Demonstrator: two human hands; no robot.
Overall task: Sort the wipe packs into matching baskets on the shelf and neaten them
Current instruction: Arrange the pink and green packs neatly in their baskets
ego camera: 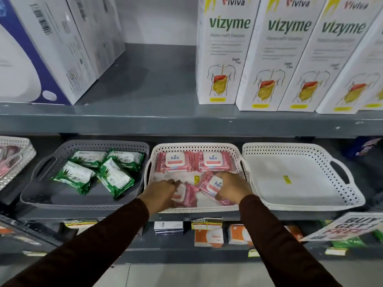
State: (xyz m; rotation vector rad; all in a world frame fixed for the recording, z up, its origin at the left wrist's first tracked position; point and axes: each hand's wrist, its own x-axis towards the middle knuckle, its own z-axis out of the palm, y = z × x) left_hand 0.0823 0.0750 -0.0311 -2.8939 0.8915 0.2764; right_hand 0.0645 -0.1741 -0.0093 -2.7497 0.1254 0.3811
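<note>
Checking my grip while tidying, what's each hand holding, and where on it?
Left hand covers the near-left end of a pink wipe pack. Right hand grips another pink pack by its right end. Both are in the white basket.

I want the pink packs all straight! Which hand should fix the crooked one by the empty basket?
The right hand, probably. It already grips the tilted pink pack on that side of the white basket, while the left hand is busy with the other front pack.

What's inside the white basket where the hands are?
The middle white basket holds four pink wipe packs: two neat at the back, one under the left hand, one under the right hand. The hands hide parts of the front two.
</note>
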